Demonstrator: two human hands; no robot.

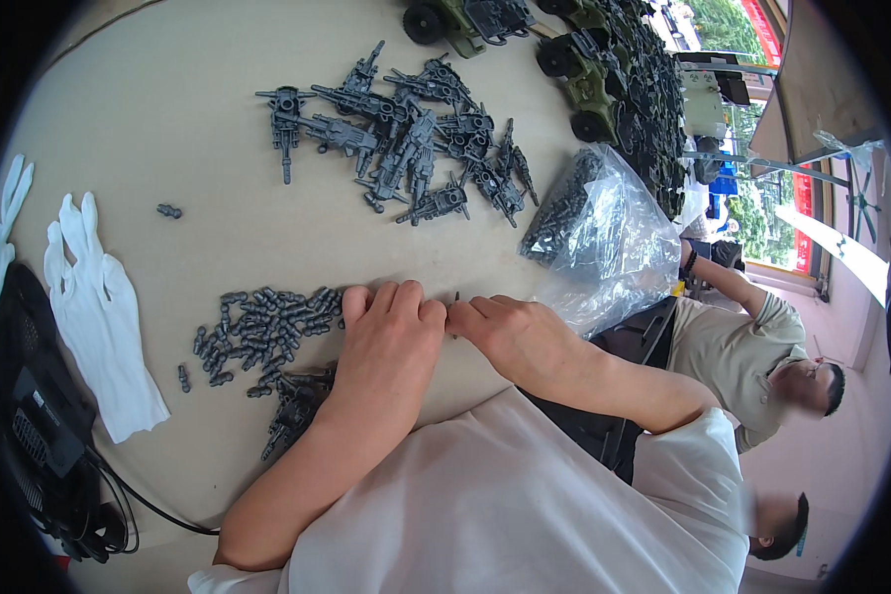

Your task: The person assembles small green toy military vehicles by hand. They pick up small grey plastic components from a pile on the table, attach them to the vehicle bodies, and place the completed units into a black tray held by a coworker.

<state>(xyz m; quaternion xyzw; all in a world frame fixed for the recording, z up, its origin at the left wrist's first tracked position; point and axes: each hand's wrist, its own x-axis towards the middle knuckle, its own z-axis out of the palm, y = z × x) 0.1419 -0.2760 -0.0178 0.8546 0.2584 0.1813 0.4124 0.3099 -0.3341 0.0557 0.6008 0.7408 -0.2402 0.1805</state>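
My left hand (394, 322) and my right hand (508, 335) meet over the tan table, fingertips pinched close together. A tiny dark tip (456, 296) shows between them; the rest of what they hold is hidden by the fingers. Just left of my left hand lies a pile of small dark grey plastic peg-like pieces (270, 328). Beside my left forearm, partly covered by it, sit some larger grey toy gun parts (295, 408). Farther up the table, several grey toy guns (396, 134) are heaped together. Right of them rests a clear plastic bag (614, 243) with dark small parts inside.
Green toy jeeps (589, 84) stand packed in rows at the far right. White gloves (99, 307) and a black device with cables (40, 416) lie at the left. One loose piece (169, 211) lies apart. Another person (738, 342) sits to the right.
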